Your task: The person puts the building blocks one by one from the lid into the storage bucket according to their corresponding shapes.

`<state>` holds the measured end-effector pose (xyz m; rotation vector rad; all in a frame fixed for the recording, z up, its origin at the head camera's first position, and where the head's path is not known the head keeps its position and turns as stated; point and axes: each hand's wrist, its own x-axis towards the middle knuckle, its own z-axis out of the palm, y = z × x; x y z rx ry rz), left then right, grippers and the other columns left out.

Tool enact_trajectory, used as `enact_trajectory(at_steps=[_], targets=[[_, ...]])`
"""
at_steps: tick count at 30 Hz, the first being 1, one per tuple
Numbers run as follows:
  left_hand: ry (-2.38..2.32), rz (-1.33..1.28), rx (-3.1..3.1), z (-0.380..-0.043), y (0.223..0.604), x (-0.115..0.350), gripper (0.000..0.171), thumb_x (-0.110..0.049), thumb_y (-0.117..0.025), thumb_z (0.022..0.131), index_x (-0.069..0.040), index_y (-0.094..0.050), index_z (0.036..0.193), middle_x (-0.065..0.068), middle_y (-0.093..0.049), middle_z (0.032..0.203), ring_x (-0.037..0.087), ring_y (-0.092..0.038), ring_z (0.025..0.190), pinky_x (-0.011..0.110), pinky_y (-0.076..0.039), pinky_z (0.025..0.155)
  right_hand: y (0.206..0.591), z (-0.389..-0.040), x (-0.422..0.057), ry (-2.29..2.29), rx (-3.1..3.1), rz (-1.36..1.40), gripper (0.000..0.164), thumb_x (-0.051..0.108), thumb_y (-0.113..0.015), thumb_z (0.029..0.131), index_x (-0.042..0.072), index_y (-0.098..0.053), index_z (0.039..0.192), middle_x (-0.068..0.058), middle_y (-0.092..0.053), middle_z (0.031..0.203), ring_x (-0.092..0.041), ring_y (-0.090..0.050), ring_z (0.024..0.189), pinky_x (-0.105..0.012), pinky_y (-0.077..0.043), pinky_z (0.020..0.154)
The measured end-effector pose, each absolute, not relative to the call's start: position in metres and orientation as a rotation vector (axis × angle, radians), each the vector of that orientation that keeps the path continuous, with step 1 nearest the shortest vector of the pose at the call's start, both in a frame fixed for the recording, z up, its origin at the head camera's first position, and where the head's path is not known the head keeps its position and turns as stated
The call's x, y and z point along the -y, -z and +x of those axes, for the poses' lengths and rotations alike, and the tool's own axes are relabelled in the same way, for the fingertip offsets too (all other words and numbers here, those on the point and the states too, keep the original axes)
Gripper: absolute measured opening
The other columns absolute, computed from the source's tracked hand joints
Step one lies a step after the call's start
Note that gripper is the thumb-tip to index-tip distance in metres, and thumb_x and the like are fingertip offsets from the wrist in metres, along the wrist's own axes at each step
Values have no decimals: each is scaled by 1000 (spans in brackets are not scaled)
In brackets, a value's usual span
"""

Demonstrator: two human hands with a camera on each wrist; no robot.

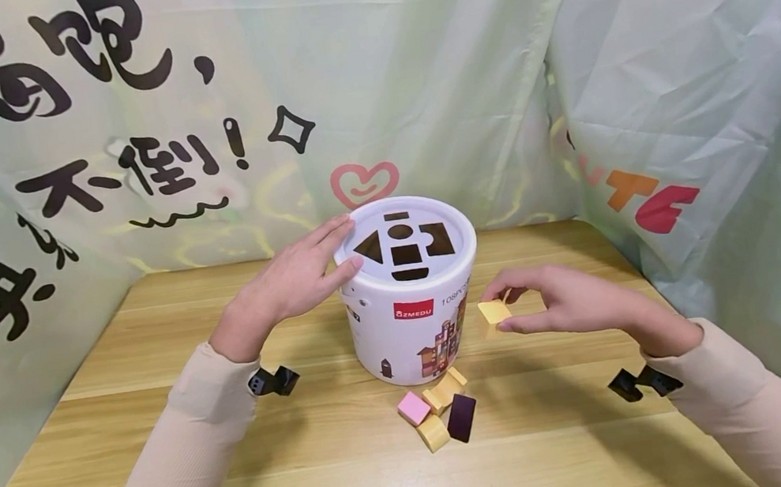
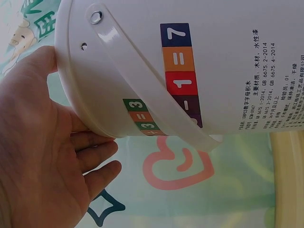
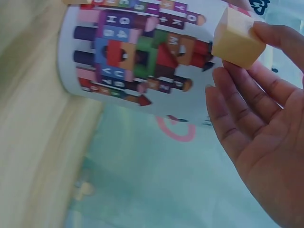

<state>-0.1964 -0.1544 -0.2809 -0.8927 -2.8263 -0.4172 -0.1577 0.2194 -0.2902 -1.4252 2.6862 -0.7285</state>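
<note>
A white bucket (image 1: 401,345) stands upright on the table, its white lid (image 1: 446,268) cut with shaped holes: a triangle, a circle, a square, slots and a notched square. My left hand (image 1: 294,276) rests against the lid's left rim with fairly straight fingers, its thumb at the front edge. In the left wrist view, that hand (image 2: 47,142) touches the bucket's rim near the white strap handle (image 2: 137,71). Just right of the bucket, my right hand (image 1: 561,301) pinches a yellow block (image 1: 494,311) between thumb and fingers. The right wrist view shows this block (image 3: 237,40) in front of the bucket's printed side.
Loose blocks lie on the wooden table (image 1: 300,475) before the bucket: a pink one (image 1: 413,408), a dark one (image 1: 462,418), a yellow curved one (image 1: 433,433) and a yellow notched one (image 1: 445,391). Printed cloth (image 1: 432,96) hangs behind and at both sides.
</note>
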Motion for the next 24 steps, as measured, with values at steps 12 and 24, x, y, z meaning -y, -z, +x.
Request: enact_trajectory(at_steps=[12,24], targets=[[419,-888,2834,-197,280,154,72,-57,-34,101,-11,-25,156,5,-19,162,28,-23,145,49,-25,114,249,-158,-206,791,-2647,-1562,34,16,-79,84,22,-67,115,15,-64,108,-6,-59,98,-30,-54,84],[427,-880,2841,-197,280,154,72,-57,-34,100,-12,-25,156,3,-18,162,27,-24,145,48,-25,114,224,-164,-187,848,-2732,-1438,29,21,-75,88,19,-67,116,13,-66,103,-7,-61,93,-27,-50,80]])
